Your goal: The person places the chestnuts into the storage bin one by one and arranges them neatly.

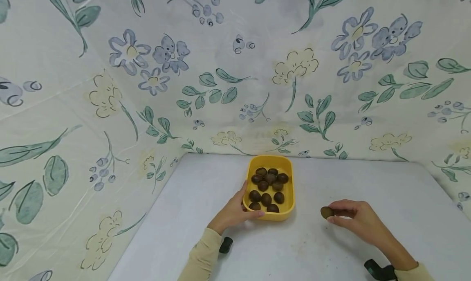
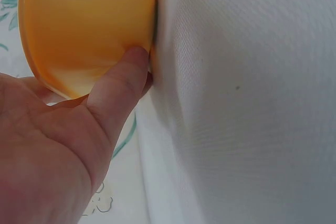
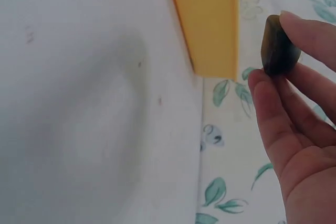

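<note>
A yellow rectangular plastic container stands on the white table with several dark brown chestnuts inside. My left hand grips its near left corner, thumb along the front wall and fingers at the left side. In the left wrist view the thumb presses the yellow wall low down, close to the tabletop. To the right of the container, my right hand pinches a single chestnut between thumb and fingertips, raised above the table. The right wrist view shows that chestnut with a flattened side.
The white tabletop has small specks and faint stains near its front. Floral cloth hangs behind the table and along its left side. A black wrist device shows by the left sleeve, another by the right.
</note>
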Available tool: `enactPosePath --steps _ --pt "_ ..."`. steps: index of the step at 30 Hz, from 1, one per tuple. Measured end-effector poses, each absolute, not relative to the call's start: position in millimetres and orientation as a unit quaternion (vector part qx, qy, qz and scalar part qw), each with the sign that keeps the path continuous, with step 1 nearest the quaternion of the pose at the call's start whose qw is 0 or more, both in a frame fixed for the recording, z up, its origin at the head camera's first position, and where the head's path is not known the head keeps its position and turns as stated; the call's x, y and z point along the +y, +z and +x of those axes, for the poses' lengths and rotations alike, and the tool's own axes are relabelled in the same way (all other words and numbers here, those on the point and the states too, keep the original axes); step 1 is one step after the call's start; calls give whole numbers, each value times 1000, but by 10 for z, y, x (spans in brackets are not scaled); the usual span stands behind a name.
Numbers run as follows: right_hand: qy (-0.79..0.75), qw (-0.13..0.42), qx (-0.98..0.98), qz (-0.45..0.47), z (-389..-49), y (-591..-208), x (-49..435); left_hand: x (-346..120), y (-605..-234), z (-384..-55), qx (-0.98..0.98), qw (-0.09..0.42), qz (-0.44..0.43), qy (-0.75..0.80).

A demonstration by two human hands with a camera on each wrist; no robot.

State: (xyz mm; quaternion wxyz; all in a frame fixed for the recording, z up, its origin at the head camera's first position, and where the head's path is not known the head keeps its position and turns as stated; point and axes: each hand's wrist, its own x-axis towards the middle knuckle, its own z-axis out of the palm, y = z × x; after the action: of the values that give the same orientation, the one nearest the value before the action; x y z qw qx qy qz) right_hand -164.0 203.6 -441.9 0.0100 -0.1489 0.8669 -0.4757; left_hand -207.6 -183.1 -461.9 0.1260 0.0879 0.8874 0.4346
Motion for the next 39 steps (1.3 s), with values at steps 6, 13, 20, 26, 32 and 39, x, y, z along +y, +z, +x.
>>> enactPosePath --steps 6,13,20,26,32,39 --pt "-499 3 854 -149 -1794 -4345 1867 -1837 -4630 -2083 888 126 89 434" --pt "-517 6 844 -143 -1958 -4339 1685 -1832 -4644 -2080 889 125 88 433" --pt "-524 21 844 -116 -2097 -4374 1514 -1826 -4645 -2075 891 125 84 429" --pt "-523 31 844 -117 -2222 -4376 1356 -1830 -4639 -2074 890 124 82 431" --pt "-530 39 834 -146 -2328 -4377 1199 -1837 -4638 -2070 891 124 86 429" --pt "-513 48 843 -152 -2422 -4347 1019 -1835 -4635 -2071 890 124 87 430"
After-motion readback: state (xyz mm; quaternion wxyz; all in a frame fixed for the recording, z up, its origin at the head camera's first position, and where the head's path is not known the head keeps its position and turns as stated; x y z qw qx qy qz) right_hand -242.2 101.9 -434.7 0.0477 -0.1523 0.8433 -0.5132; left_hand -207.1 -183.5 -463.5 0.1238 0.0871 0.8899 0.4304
